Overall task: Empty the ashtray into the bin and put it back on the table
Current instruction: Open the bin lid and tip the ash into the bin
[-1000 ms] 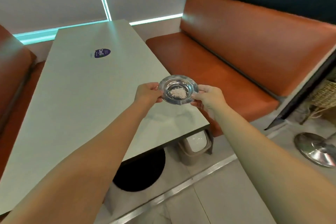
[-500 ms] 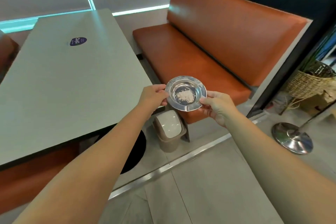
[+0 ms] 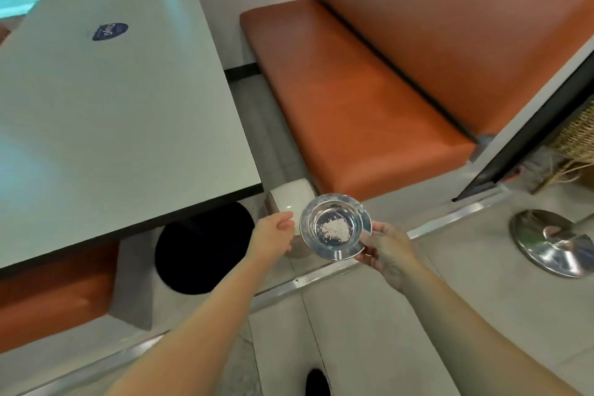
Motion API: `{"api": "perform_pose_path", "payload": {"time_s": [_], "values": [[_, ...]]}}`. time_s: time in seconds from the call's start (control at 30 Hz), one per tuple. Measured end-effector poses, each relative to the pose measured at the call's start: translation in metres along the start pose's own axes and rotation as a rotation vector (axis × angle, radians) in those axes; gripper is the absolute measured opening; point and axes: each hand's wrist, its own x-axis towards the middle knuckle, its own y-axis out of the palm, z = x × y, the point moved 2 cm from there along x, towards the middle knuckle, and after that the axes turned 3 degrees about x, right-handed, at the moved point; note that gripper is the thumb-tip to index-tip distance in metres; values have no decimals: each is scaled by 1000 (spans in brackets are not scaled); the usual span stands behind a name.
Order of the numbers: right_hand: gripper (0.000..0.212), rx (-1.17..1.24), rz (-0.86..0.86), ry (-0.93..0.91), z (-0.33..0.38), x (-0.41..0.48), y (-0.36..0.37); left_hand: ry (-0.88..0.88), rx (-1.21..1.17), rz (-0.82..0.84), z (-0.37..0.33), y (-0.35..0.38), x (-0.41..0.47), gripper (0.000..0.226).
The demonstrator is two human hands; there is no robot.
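A round steel ashtray (image 3: 334,225) with a small heap of whitish ash (image 3: 334,229) in its bowl hangs level over the floor. My right hand (image 3: 385,251) grips its right rim from below. My left hand (image 3: 274,233) is just left of the ashtray, off its rim, fingers loosely curled and holding nothing. Directly behind and below the ashtray stands a small beige bin (image 3: 289,199) with a white swing lid, partly hidden by the ashtray and my left hand. The grey table (image 3: 112,106) fills the left of the view.
An orange bench (image 3: 353,90) runs along the right of the bin. The table's black round base (image 3: 202,254) sits on the floor under its near corner. A chrome stand base (image 3: 553,241) and a wicker basket (image 3: 578,135) are at the right. Another orange seat (image 3: 48,292) is at the lower left.
The ashtray has moved off the table edge, down and over the bin. My left hand has let go of its rim; only my right hand holds it now.
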Motion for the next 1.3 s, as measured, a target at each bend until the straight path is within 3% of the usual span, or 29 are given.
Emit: {"api": "perform_pose_path", "payload": {"time_s": [0.3,0.5,0.8,1.07,1.2,1.3], "values": [[23,-58,-69,89,-53,116,-2,46,390,-88,44,14,126,34],[24,-54,-60,162,-87,189,2,-109,528,-131,82,35,193,58],[21,-56,-8,174,-128,293,26,-35,761,-209,115,61,287,71],[19,-79,-15,126,-142,342,43,-43,740,-144,127,80,327,92],[37,-189,-5,130,-149,352,49,-21,627,-256,136,80,335,94],[31,-157,17,168,-155,352,47,-20,488,-321,147,80,337,95]]}}
